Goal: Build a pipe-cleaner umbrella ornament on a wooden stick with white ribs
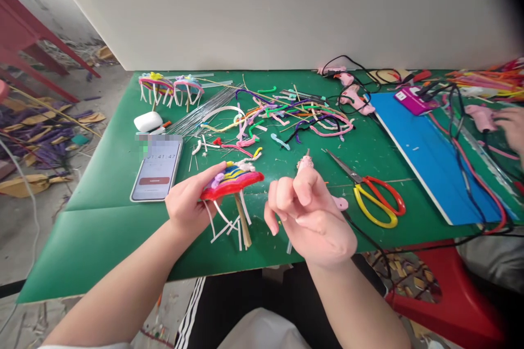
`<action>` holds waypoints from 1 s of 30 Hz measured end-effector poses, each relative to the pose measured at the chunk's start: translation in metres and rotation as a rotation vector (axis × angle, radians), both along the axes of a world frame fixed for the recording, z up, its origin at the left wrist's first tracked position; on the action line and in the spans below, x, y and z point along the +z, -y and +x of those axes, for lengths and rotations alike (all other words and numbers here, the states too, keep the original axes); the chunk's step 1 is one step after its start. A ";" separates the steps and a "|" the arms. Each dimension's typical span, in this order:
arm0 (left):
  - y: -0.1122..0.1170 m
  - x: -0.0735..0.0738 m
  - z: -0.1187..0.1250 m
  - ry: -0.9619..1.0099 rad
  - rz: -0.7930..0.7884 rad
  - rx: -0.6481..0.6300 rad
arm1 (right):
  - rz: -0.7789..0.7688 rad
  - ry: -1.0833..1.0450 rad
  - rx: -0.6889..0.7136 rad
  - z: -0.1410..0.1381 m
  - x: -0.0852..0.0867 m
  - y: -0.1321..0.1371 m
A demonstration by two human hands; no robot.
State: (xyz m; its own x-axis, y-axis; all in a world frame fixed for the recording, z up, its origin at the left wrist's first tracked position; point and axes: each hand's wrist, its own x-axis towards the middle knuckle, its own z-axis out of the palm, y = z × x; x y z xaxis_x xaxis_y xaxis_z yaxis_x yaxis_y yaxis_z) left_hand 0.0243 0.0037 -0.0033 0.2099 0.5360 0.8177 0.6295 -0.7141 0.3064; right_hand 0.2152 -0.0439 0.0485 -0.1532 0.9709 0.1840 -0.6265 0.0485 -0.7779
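My left hand (189, 200) holds a small pipe-cleaner umbrella (232, 181) with a red rim, striped top, white strands hanging below and a wooden stick handle. My right hand (305, 208) is raised beside it, pinching a small pink fuzzy piece (305, 162) at the fingertips. Both hands hover over the near edge of the green table (102, 229). A pink glue gun (339, 203) lies partly hidden behind my right hand.
Red-and-yellow scissors (374, 196) lie right of my hand. A phone (156, 169) and white earbud case (148, 120) sit at left. Loose pipe cleaners (282, 114), thin wires, two finished umbrellas (170, 87), a blue board (429, 152) and cables lie farther back. Another person's hand (511, 128) is far right.
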 end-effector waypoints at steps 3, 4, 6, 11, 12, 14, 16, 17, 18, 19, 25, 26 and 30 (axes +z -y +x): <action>0.000 0.000 0.000 -0.006 -0.002 0.013 | 0.029 -0.005 0.004 0.000 0.000 0.001; 0.000 0.001 0.000 -0.010 -0.004 0.018 | 0.038 -0.005 0.006 0.000 0.000 0.001; 0.001 0.001 0.000 -0.014 -0.006 0.025 | 0.048 -0.009 0.008 0.000 0.000 0.001; 0.001 0.000 0.000 -0.012 -0.004 0.016 | 0.056 -0.018 0.012 0.000 0.000 0.002; 0.000 0.000 0.000 -0.010 -0.005 0.010 | 0.065 -0.023 0.017 0.000 0.000 0.002; 0.000 0.000 0.000 -0.005 -0.007 -0.001 | 0.083 -0.034 0.033 0.000 -0.001 0.002; 0.000 0.001 0.000 -0.002 -0.010 -0.007 | 0.087 -0.037 0.044 0.000 -0.001 0.002; 0.000 0.001 0.000 0.000 -0.010 -0.007 | 0.086 -0.037 0.047 0.000 -0.002 0.003; 0.000 0.000 0.000 0.000 -0.008 -0.005 | 0.087 -0.039 0.050 0.000 -0.002 0.003; 0.000 0.000 0.000 -0.001 -0.008 -0.003 | 0.088 -0.041 0.052 0.000 -0.002 0.003; -0.001 0.000 0.000 -0.004 0.004 -0.007 | 0.082 -0.066 0.044 0.000 -0.001 0.003; -0.001 0.000 0.000 -0.004 0.005 -0.010 | 0.079 -0.064 0.041 0.000 0.000 0.003; 0.000 0.001 0.000 -0.010 0.000 -0.009 | 0.091 -0.078 0.057 0.000 0.000 0.003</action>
